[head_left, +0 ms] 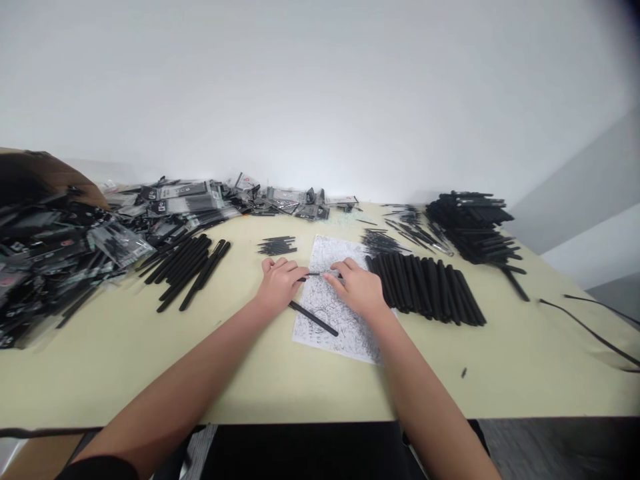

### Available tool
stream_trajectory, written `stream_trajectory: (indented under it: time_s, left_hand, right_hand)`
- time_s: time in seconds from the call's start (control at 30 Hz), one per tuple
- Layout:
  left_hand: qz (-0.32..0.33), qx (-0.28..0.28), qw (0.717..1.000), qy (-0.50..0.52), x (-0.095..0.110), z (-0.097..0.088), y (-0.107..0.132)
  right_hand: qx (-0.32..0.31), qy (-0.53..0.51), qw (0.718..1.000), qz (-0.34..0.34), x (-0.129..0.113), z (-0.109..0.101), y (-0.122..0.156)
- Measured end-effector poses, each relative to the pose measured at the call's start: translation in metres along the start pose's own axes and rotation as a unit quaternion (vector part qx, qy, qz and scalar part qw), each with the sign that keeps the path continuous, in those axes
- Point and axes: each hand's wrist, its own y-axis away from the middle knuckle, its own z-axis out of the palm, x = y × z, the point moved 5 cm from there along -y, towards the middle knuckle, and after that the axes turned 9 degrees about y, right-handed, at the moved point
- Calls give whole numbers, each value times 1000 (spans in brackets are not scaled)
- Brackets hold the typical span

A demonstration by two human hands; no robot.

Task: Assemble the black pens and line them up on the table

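Note:
Over a sheet of paper covered in black scribbles [325,251], both hands meet around a thin black pen refill [313,273]. My left hand [281,283] is closed, pinching its left end. At the other end, the thumb and forefinger of my right hand [361,288] are pinched on it; part of it is hidden by the fingers. A black pen barrel [315,319] lies slanted on the paper, its upper end next to my left hand. Just beyond my left hand is a small group of thin black refills [277,246]. A row of thick black pens [430,288] lies beside my right wrist.
Packaged pens in clear wrappers [185,199] heap along the table's back and left, by a cardboard box [60,175]. Loose black barrels [185,267] lie left of centre. More refills [383,241] and a stack of black pens [470,227] are at right, with black cords [590,328].

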Motion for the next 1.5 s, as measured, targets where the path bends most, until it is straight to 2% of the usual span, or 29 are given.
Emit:
stream_trajectory:
  time_s: [0.3, 0.63, 0.77, 0.9, 1.2, 1.33, 1.43, 1.5]
  left_hand:
    - [-1, -13, 1000, -8, 1, 0, 0]
    - [14, -1, 1000, -12, -1, 3, 0]
    - [-4, 40, 999, -4, -5, 1, 1]
    - [-21, 45, 999, 5, -8, 1, 0]
    - [50, 2, 998, 35, -2, 5, 1]
    - [12, 34, 998, 57, -7, 3, 0]
    - [-29, 28, 997, 65, -11, 4, -2]
    - [-49, 20, 997, 65, -13, 5, -3]
  right_hand:
    - [19, 16, 999, -29, -6, -2, 1]
    - [7, -15, 995, -101, -22, -3, 3]
    - [7, -11, 996, -86, -15, -2, 2]
    - [15, -18, 998, -63, -5, -4, 2]
    - [10, -36, 993, -111, -21, -2, 2]
    - [23, -48, 995, -82, -15, -4, 1]
    - [40, -65, 995, -57, -9, -7, 2]
    - [50, -80, 993, -65, -8, -8, 2]
